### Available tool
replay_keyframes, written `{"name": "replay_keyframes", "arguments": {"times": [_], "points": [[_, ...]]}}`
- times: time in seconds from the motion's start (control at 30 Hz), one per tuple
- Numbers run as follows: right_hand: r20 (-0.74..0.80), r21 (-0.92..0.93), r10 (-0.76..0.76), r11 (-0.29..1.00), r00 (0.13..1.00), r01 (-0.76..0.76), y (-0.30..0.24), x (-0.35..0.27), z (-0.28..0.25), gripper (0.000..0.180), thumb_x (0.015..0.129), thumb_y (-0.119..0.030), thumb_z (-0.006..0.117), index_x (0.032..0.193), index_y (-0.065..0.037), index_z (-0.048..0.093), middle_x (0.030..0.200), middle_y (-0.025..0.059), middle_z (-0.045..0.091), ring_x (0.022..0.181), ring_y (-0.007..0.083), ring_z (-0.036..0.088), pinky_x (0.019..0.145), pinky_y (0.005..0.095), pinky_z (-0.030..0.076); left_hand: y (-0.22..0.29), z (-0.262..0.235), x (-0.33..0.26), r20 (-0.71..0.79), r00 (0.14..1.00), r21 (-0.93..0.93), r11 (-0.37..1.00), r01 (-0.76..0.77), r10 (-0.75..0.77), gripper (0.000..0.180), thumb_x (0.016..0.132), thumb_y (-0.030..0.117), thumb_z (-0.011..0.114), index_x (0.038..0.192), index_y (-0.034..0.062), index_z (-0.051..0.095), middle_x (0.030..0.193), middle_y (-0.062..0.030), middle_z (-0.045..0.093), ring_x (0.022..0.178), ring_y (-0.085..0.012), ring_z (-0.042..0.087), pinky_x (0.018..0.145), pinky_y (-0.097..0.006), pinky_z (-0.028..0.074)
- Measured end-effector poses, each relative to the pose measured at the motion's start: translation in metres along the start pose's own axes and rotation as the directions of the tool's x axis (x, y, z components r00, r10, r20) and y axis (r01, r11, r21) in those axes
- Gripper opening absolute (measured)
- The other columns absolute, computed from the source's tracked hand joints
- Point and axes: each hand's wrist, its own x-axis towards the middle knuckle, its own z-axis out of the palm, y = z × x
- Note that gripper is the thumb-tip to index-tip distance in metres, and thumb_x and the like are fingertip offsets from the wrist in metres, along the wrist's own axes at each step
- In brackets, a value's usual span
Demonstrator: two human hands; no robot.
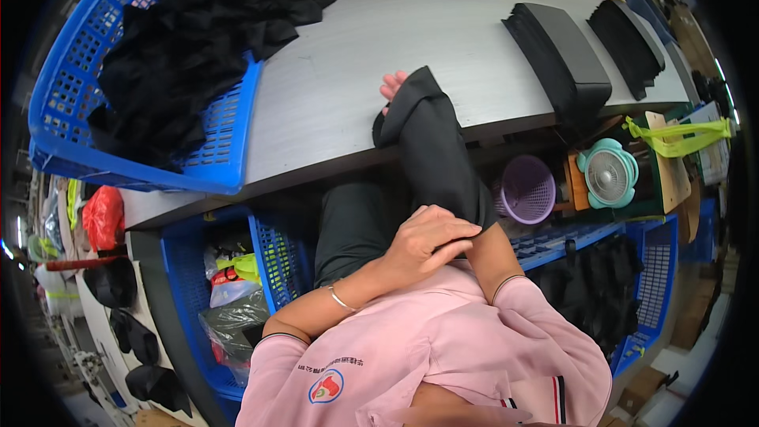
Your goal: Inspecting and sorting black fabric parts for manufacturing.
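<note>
Above the front edge of the table [340,79], a black cloth tube [435,142] is worn around the right forearm, from near the elbow up to the hand. The right hand [390,88] is mostly hidden by it; only some fingers, slightly bent, are seen at the far opening, and whether anything is gripped inside cannot be told. The left hand [427,236] is laid at the near end of the tube, half open, with the thumb set apart from the loosely stretched fingers; the edge is met by the fingertips, but whether it is pinched cannot be told.

At the left, a blue basket [150,179] is set on the table and heaped with black fabric [170,71]. At the right, two dark stacks [565,55] are placed side by side. Lower down, a purple bin [528,190] is seen beside a fan [609,174]. Near these, a blue crate [658,277] is filled with black pieces [593,285]. Further left, a red bag [103,217] is seen.
</note>
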Motion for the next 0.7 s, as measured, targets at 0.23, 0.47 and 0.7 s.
{"name": "replay_keyframes", "arguments": {"times": [0.23, 0.47, 0.7], "points": [[0.203, -0.126, 0.001, 0.992, 0.979, 0.026, -0.018, -0.052, -0.004, 0.051, 0.099, -0.03, 0.061, 0.141, -0.003, 0.048, 0.139, 0.0098, 0.054, 0.126, 0.0218, 0.054, 0.101, 0.0333, 0.046, -0.009, -0.059, 0.042, -0.731, 0.644, 0.053, 0.921, 0.385, -0.227, 0.034, 0.086, 0.019, 0.075, 0.117, 0.0059, 0.064, 0.142, -0.0129, 0.049, 0.131, -0.0301, 0.044, 0.11, -0.04, 0.034], [-0.232, -0.092, 0.33, 0.929, 0.915, -0.358, 0.013, -0.068, 0.015, 0.045, 0.102, -0.041, 0.055, 0.135, -0.012, 0.05, 0.135, 0.0068, 0.054, 0.116, 0.02, 0.055, 0.097, 0.0346, 0.046, -0.05, -0.099, 0.05, -0.663, 0.661, -0.165, 0.93, 0.329, -0.351, 0.022, 0.097, 0.027, 0.063, 0.091, 0.0061, 0.066, 0.142, -0.0122, 0.052, 0.134, -0.0286, 0.039, 0.11, -0.042, 0.033], [0.173, -0.208, -0.068, 0.972, 0.983, 0.104, -0.043, -0.073, -0.003, 0.06, 0.104, -0.026, 0.054, 0.154, -0.004, 0.028, 0.15, 0.0131, 0.04, 0.131, 0.016, 0.045, 0.101, 0.0299, 0.042, -0.029, -0.064, 0.042, -0.548, 0.786, -0.014, 0.942, 0.335, -0.288, 0.018, 0.096, 0.024, 0.064, 0.093, 0.0074, 0.069, 0.142, -0.0144, 0.051, 0.136, -0.0302, 0.038, 0.111, -0.04, 0.032]]}}
